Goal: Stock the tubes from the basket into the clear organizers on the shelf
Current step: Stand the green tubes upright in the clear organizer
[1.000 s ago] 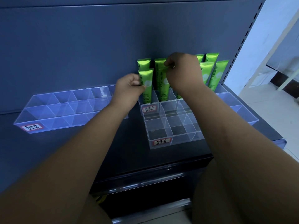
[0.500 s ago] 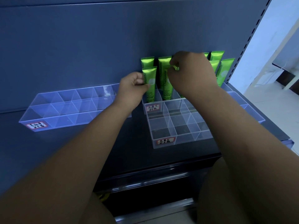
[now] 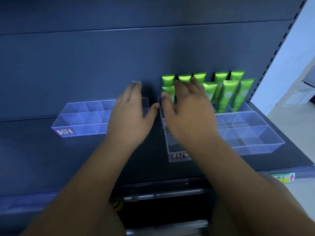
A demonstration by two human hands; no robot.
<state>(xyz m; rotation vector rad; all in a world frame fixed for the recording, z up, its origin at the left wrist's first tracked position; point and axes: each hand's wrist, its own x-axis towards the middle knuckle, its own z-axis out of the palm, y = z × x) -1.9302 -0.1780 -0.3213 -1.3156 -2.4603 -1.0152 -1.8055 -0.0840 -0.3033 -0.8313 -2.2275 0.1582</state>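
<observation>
Green tubes are standing upright in the back cells of the organizers, right of centre. The right hand is hovering in front of the leftmost ones, fingers spread and gripping nothing. The left hand is hovering just beside it, equally loose and unladen, and is hiding the right end of the left organizer with its red-edged label on the dark shelf.

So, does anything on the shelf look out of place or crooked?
Nothing is spilled or damaged. The right-hand green tubes lean slightly rightward, and the middle organizer sits further forward than the left organizer.
</observation>
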